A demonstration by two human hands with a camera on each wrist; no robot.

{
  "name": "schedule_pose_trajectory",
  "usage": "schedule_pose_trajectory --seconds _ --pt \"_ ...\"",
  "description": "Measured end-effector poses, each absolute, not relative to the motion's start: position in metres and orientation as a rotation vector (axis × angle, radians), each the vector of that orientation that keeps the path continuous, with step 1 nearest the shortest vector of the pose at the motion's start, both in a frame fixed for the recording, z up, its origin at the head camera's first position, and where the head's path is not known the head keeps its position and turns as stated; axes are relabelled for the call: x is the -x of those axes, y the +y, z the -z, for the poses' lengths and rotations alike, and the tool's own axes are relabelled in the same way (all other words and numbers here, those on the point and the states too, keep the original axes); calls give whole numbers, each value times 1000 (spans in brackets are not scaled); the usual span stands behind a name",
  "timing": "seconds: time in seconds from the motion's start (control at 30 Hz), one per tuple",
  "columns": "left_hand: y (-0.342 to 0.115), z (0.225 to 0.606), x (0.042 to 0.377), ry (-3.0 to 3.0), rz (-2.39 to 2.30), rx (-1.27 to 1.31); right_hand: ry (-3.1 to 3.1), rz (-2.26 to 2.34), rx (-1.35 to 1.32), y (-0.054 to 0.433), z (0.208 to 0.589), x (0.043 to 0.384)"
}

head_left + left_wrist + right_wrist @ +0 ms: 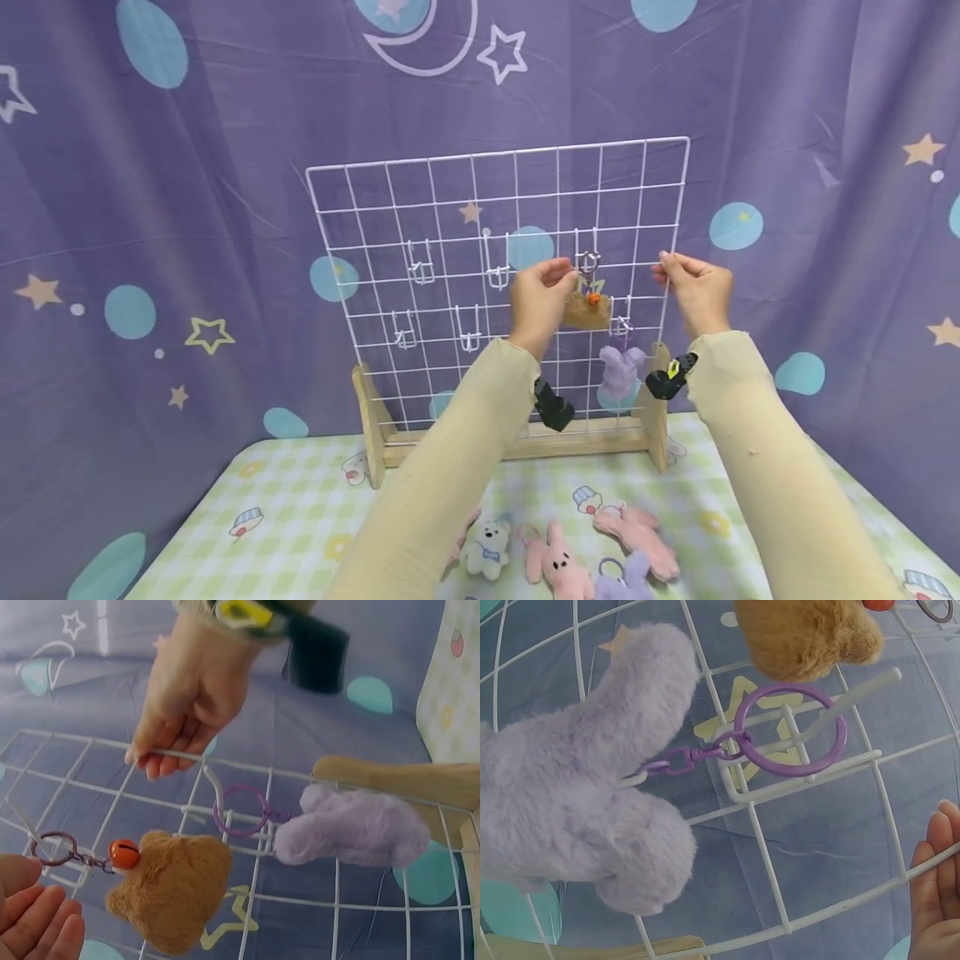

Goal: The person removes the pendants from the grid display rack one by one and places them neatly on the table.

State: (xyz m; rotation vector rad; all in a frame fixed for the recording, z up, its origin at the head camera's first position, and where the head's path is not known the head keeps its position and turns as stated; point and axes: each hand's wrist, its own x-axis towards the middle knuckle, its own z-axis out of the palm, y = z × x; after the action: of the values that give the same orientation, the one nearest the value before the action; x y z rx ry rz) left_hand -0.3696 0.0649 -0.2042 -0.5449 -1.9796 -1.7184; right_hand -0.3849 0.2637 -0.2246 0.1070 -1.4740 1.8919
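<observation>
A white wire grid rack (473, 156) stands upright, with hooks on its mesh. A brown plush keychain (184, 881) with an orange bell (124, 854) hangs by its metal ring (52, 848) from an upper right hook. My left hand (542, 304) is right beside that ring, its fingers loosely bent and apart from the thumb, whose tip is at the ring's edge. At the rack's right side, my right hand (697, 292) pinches the outer wire between thumb and fingers. Below the brown plush, a lilac plush keychain (562, 780) hangs by a purple ring (739, 735) on another hook.
Several bare white hooks (423, 272) sit on the left and middle of the mesh. Wooden feet (369, 425) hold the rack on a checked tablecloth (300, 492). Nearer me lie a white bear plush (489, 550), pink plushes (637, 540) and another lilac plush (628, 583).
</observation>
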Motion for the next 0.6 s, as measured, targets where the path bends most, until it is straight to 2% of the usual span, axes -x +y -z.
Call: schedule_pose_trajectory --seconds 0.6 --pt "80 201 370 -2020 1584 486 -1476 -1923 -111 255 215 366"
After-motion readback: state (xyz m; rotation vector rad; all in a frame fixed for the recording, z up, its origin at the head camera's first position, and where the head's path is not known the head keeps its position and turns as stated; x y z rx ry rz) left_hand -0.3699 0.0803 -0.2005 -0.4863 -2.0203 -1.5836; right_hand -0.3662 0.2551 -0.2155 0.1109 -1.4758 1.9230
